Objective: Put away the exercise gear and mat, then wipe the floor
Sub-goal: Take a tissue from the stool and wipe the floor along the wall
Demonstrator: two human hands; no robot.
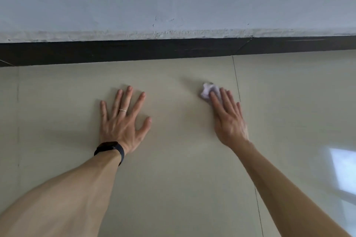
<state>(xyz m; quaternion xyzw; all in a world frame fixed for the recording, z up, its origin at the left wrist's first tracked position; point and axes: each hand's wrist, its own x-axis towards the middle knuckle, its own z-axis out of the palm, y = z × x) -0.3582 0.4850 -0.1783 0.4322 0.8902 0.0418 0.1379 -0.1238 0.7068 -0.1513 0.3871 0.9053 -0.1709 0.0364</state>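
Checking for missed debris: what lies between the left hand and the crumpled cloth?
Nothing: the head view shows bare floor tile between the left hand and the crumpled cloth.

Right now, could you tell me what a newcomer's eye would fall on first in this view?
Two bare arms reach forward onto the pale tiled floor. The left hand, above a black wristband, lies spread flat left of centre. The right hand presses straight fingers on a crumpled pale wipe further right. Behind them, a dark skirting board runs along the foot of the wall.
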